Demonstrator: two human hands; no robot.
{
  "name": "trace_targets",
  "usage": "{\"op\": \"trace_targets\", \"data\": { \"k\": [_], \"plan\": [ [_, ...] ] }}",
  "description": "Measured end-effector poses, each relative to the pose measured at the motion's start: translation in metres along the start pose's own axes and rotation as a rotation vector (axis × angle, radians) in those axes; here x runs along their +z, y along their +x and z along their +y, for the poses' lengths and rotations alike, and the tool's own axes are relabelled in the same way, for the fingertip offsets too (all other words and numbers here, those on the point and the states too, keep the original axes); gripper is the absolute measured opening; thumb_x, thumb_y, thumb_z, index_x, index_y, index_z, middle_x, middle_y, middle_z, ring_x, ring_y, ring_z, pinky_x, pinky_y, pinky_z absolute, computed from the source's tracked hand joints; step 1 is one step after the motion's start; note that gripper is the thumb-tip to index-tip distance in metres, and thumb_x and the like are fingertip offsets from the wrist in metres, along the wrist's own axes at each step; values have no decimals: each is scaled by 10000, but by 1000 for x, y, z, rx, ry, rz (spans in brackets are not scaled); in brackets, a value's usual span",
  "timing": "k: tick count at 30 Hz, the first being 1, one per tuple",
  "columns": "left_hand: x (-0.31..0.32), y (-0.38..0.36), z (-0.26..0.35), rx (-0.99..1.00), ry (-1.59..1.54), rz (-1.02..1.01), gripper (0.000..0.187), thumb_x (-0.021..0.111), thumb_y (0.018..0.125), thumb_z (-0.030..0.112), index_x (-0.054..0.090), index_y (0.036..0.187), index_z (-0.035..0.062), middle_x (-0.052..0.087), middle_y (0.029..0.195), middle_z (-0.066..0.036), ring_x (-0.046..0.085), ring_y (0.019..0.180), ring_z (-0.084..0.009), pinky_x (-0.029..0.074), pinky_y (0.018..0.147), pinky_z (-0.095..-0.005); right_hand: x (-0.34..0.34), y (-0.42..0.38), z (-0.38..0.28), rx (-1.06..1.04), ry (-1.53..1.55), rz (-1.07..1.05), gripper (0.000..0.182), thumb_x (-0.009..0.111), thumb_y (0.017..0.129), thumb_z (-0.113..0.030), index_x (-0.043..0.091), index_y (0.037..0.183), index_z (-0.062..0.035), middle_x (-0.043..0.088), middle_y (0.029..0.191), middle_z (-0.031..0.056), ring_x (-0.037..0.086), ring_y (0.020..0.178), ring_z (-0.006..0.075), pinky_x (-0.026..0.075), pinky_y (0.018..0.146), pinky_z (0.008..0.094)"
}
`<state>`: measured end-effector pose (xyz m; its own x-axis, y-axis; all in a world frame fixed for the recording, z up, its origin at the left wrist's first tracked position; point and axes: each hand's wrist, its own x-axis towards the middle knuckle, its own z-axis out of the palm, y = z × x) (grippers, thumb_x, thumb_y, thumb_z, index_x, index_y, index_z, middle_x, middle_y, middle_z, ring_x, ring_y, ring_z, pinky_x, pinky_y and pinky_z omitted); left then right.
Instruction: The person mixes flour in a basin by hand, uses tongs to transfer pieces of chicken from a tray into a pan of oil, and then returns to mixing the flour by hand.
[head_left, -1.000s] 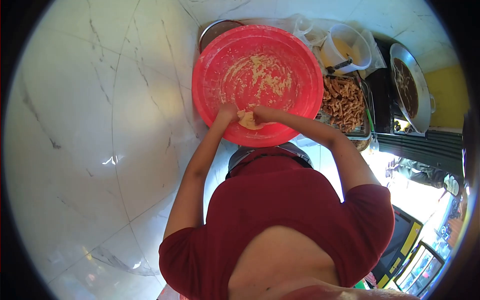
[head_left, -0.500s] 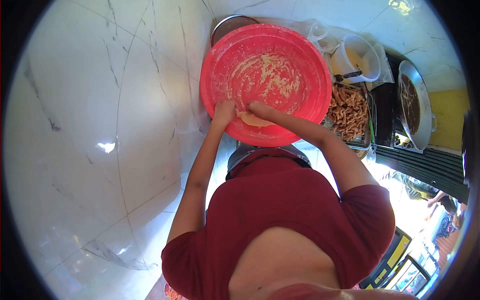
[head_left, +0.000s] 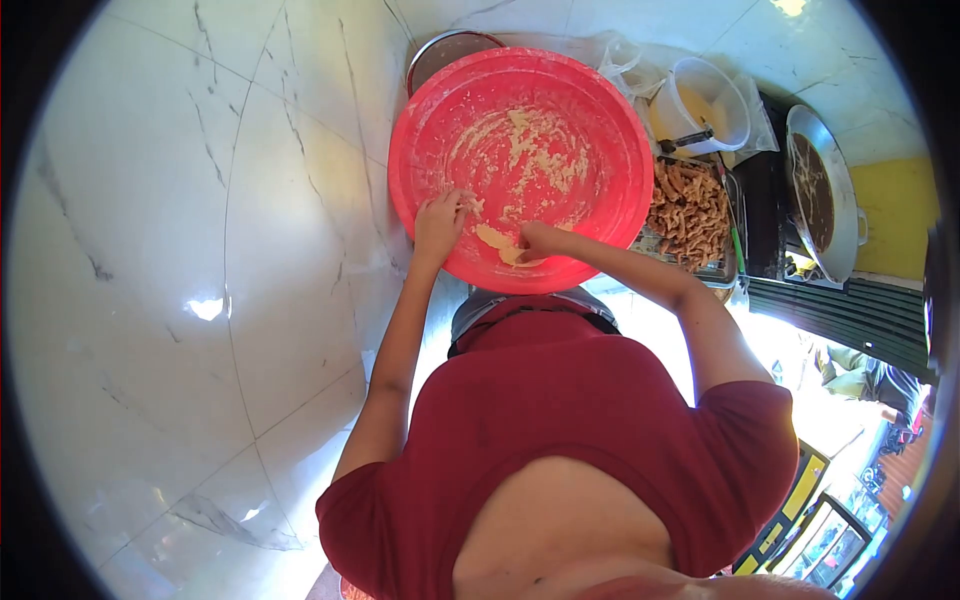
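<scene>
A large red plastic basin (head_left: 620, 130) sits in front of my body, its bottom smeared with pale, crumbly dough (head_left: 545, 150). My left hand (head_left: 438, 228) is over the basin's near left side, fingers partly spread, with bits of dough on the fingertips. My right hand (head_left: 543, 241) is curled down at the near side of the basin, its fingers closed at the edge of a flat yellowish piece of dough (head_left: 493, 238). The tips of the right fingers are partly hidden.
Right of the basin, brown fried strips (head_left: 690, 212) lie on a rack over a tray. Behind them stands a clear bucket (head_left: 735, 120) with yellowish contents and a black handle on it. A wide metal pan (head_left: 848, 205) of dark liquid is farther right. A marbled wall (head_left: 290, 250) borders the left.
My hands have moved apart. The left has lifted slightly and its fingers have opened; the right has shifted right and toward me along the flat dough piece.
</scene>
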<state>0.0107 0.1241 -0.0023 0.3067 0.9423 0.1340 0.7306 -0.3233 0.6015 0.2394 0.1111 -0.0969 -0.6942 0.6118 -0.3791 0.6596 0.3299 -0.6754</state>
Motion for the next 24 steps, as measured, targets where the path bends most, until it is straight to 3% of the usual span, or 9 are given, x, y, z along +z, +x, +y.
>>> {"op": "trace_targets", "data": {
  "k": [4, 10, 13, 16, 19, 22, 24],
  "plan": [
    [-9, 1, 14, -48, -189, 148, 152, 530, 846, 182, 590, 940, 78, 610, 908, -98, 596, 831, -248, 443, 739, -354, 17, -4, -1, -56, 76, 231, 354, 750, 595, -291, 583, 646, 17, 545, 563, 155, 532, 505, 254, 404, 481, 368],
    [-9, 2, 15, -56, -241, 228, 165, 540, 850, 186, 592, 946, 63, 610, 898, -108, 598, 832, -253, 460, 720, -347, -3, -12, -25, 103, 102, 92, 207, 699, 619, -176, 591, 644, -1, 533, 540, 100, 508, 501, 201, 383, 476, 340],
    [-6, 2, 16, -96, -249, 207, 173, 540, 851, 189, 591, 956, 62, 610, 905, -107, 600, 836, -247, 460, 724, -341, -26, -8, -10, 202, 531, -262, 118, 638, 662, -136, 633, 697, -23, 551, 556, 93, 509, 512, 177, 394, 486, 318],
    [-4, 2, 20, -119, -265, 167, 181, 536, 853, 194, 587, 968, 65, 610, 921, -101, 603, 842, -240, 460, 724, -334, -44, 5, 23, 68, 288, -206, 114, 633, 680, -136, 662, 743, -46, 586, 595, 94, 540, 534, 170, 416, 501, 323],
    [-4, 2, 22, -137, -268, 155, 183, 532, 854, 192, 583, 979, 70, 608, 938, -95, 606, 846, -232, 461, 722, -329, -46, 20, 34, 322, 57, 139, 138, 649, 677, -151, 670, 769, -51, 610, 633, 111, 579, 588, 206, 451, 551, 342],
    [-3, 0, 20, -144, -264, 158, 181, 532, 852, 187, 582, 983, 73, 606, 943, -92, 607, 846, -227, 462, 720, -327, -38, 32, 27, 327, 112, 338, 135, 651, 679, -140, 656, 765, -35, 617, 658, 129, 605, 634, 254, 473, 585, 365],
    [-2, 1, 20, -145, -257, 157, 179, 532, 851, 184, 582, 984, 74, 606, 942, -90, 608, 840, -226, 463, 715, -327, -32, 36, 15, 248, -30, 251, 144, 650, 666, -135, 645, 759, -25, 615, 670, 141, 611, 663, 274, 481, 604, 362]
  ]
}}
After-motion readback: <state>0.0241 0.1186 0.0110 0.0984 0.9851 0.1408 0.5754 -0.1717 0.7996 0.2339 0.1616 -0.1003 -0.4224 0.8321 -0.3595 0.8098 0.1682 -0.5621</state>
